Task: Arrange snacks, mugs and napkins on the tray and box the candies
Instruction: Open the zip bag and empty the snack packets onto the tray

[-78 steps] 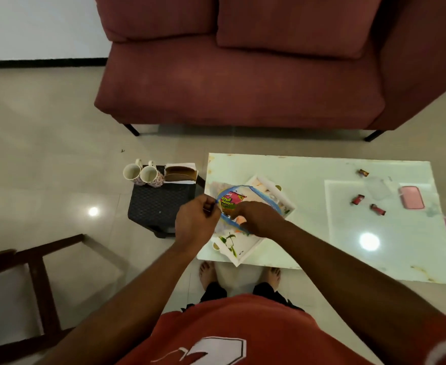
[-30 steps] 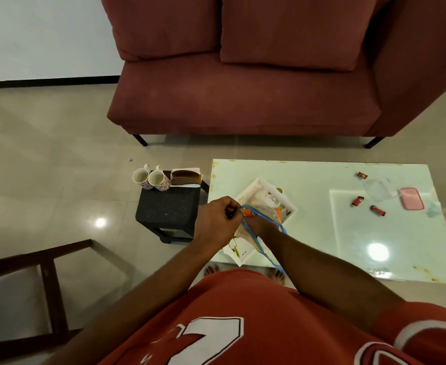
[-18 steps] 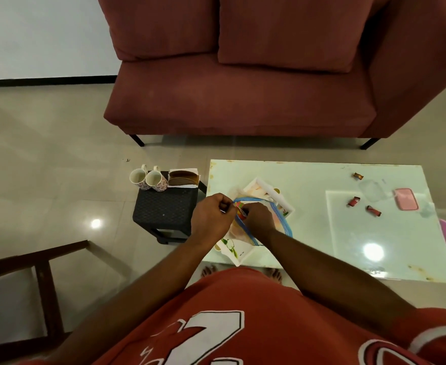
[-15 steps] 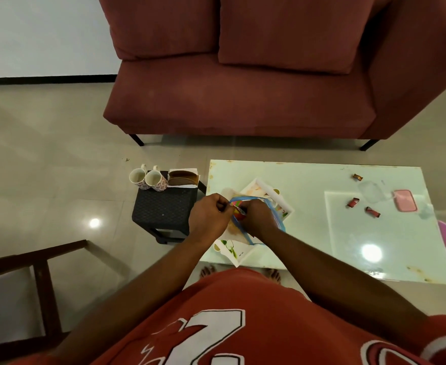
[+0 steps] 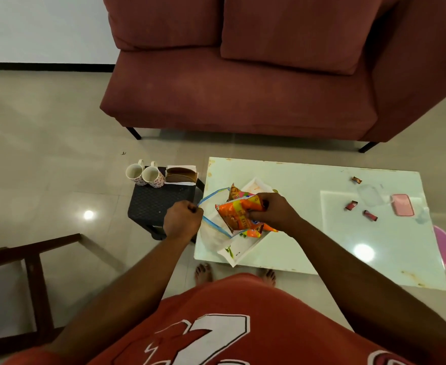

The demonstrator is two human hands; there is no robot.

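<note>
My right hand (image 5: 273, 213) grips an orange snack packet (image 5: 239, 216) and holds it above the white tray (image 5: 239, 255) at the glass table's left end. My left hand (image 5: 182, 219) is closed on the rim of a clear zip bag (image 5: 212, 227) with a blue seal. Another snack packet (image 5: 233, 192) pokes out behind the orange one. Two floral mugs (image 5: 145, 175) and a napkin holder (image 5: 181, 175) stand on a small black stool (image 5: 158, 204) left of the table. Three wrapped candies (image 5: 351, 205) lie on the table near a clear box (image 5: 369, 194) and its pink lid (image 5: 402, 205).
A maroon sofa (image 5: 243, 75) stands beyond the glass table (image 5: 322, 233). A dark wooden chair frame (image 5: 27, 280) is at the lower left. A pink round object (image 5: 444, 243) shows under the table's right edge. My bare feet (image 5: 203, 271) are at the table's near edge.
My right hand has pulled an orange snack packet out of the zip bag and to the right. My left hand has moved left, stretching the bag's mouth wide.
</note>
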